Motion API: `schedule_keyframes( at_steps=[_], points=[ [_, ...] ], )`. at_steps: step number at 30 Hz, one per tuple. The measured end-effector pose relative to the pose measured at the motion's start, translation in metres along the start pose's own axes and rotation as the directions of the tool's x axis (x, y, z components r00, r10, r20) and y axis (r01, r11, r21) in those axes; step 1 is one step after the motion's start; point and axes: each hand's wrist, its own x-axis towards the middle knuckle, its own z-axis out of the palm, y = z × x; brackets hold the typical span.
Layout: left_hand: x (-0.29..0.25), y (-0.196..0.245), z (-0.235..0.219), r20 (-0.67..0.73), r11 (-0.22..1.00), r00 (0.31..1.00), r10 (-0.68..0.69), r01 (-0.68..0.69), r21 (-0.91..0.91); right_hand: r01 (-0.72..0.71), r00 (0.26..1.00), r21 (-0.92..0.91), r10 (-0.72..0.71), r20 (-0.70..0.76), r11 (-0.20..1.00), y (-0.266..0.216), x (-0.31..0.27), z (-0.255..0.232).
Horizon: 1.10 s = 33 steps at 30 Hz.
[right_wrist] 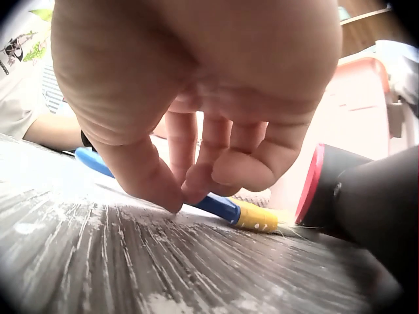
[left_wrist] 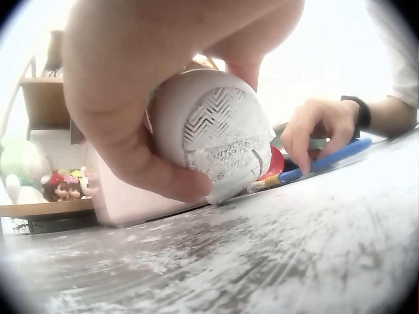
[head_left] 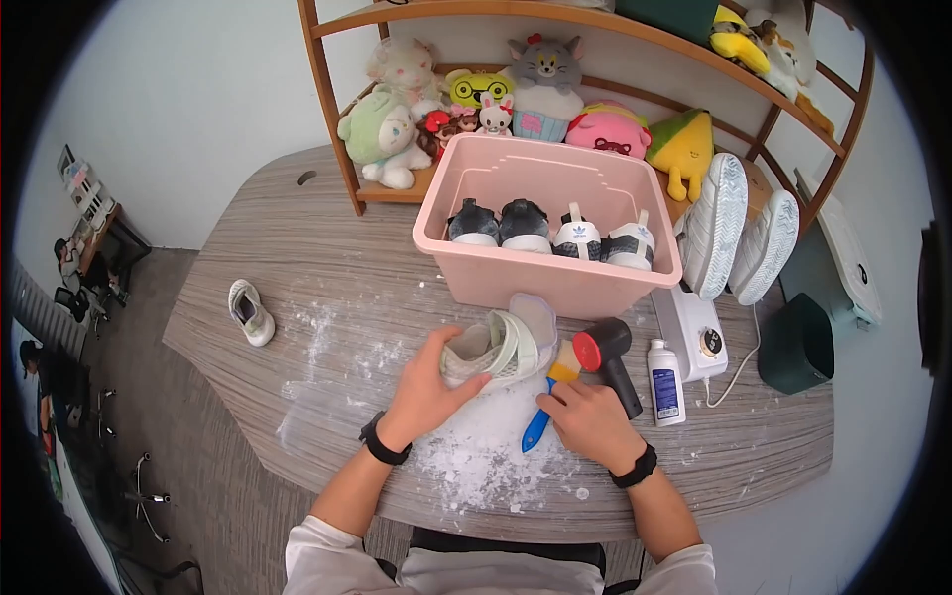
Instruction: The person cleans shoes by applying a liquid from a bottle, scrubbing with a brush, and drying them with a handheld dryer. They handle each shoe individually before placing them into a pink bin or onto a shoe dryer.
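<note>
My left hand [head_left: 426,389] grips a small pale shoe [head_left: 488,349] round its heel end, thumb on the near side, low over the powdered table. In the left wrist view the zigzag-patterned sole [left_wrist: 226,134] faces the camera. A pale, purple-edged flap [head_left: 536,315] shows at the shoe's far side. To the right, my right hand [head_left: 598,424] pinches the blue handle of a paintbrush [head_left: 536,430] between thumb and fingertips, close to the tabletop. Its yellow ferrule [right_wrist: 257,218] and pale bristles point toward a black hair dryer [head_left: 617,362] with a red rim.
A pink bin [head_left: 555,280] with several shoes stands behind. A matching small shoe [head_left: 252,312] sits at left. At right are a white bottle [head_left: 665,382], a white device [head_left: 694,332] holding white shoes [head_left: 712,228], and a dark green bin [head_left: 796,342]. White powder [head_left: 466,446] covers the near table.
</note>
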Motion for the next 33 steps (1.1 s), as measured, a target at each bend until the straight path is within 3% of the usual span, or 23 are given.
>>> schedule_keyframes(
  at_steps=[4, 7, 9, 10, 13, 16, 20, 22, 26, 28, 29, 31, 33],
  points=[
    [-0.001, 0.001, -0.001, -0.003, 1.0, 1.0, -0.001, 0.001, 0.013, 0.001, 0.999, 0.016, -0.001, -0.04, 1.0, -0.003, 0.003, -0.001],
    [0.0, -0.002, -0.001, 0.005, 1.0, 1.0, -0.024, 0.024, 0.0, 0.013, 0.99, 0.069, -0.003, -0.144, 0.998, -0.006, 0.007, -0.007],
    [-0.001, -0.002, -0.001, 0.001, 1.0, 1.0, -0.01, 0.01, 0.007, 0.036, 0.945, 0.109, 0.002, -0.328, 0.993, -0.002, 0.005, -0.008],
    [-0.001, -0.002, -0.001, 0.003, 1.0, 1.0, 0.006, -0.006, 0.015, 0.036, 0.945, 0.11, 0.002, -0.327, 0.993, -0.001, 0.004, -0.007],
    [-0.001, 0.0, -0.001, 0.01, 1.0, 1.0, 0.011, -0.011, 0.018, 0.027, 0.814, 0.256, 0.128, -0.567, 0.966, 0.004, 0.001, 0.001],
    [-0.001, 0.0, -0.001, 0.022, 1.0, 0.999, 0.023, -0.023, 0.012, -0.026, 0.758, 0.358, 0.253, -0.601, 0.933, 0.001, 0.0, -0.005],
    [0.0, -0.001, -0.002, 0.024, 0.999, 0.999, 0.042, -0.042, 0.032, -0.044, 0.738, 0.364, 0.276, -0.615, 0.93, 0.002, 0.002, -0.004],
    [0.0, 0.0, -0.004, 0.046, 0.998, 0.997, 0.06, -0.061, 0.016, 0.01, 0.799, 0.257, 0.147, -0.584, 0.966, 0.005, 0.004, -0.006],
    [0.0, -0.005, -0.005, 0.091, 0.998, 0.994, 0.053, -0.054, 0.012, 0.08, 0.86, 0.184, 0.025, -0.51, 0.98, 0.002, 0.006, -0.001],
    [0.001, -0.005, -0.006, 0.108, 0.994, 0.99, 0.088, -0.094, 0.06, 0.109, 0.93, 0.128, -0.055, -0.364, 0.986, 0.001, 0.005, 0.001],
    [0.0, -0.005, -0.006, 0.108, 0.994, 0.99, 0.087, -0.094, 0.061, 0.109, 0.93, 0.128, -0.055, -0.364, 0.986, -0.001, 0.004, 0.0],
    [0.0, -0.002, -0.005, 0.068, 0.964, 0.979, 0.19, -0.199, 0.179, 0.089, 0.978, 0.106, -0.067, -0.197, 0.99, -0.006, 0.005, -0.003],
    [0.0, 0.005, -0.007, 0.059, 0.924, 0.964, 0.26, -0.267, 0.274, 0.085, 0.983, 0.143, -0.059, -0.176, 0.986, -0.007, 0.006, -0.001]
  ],
)
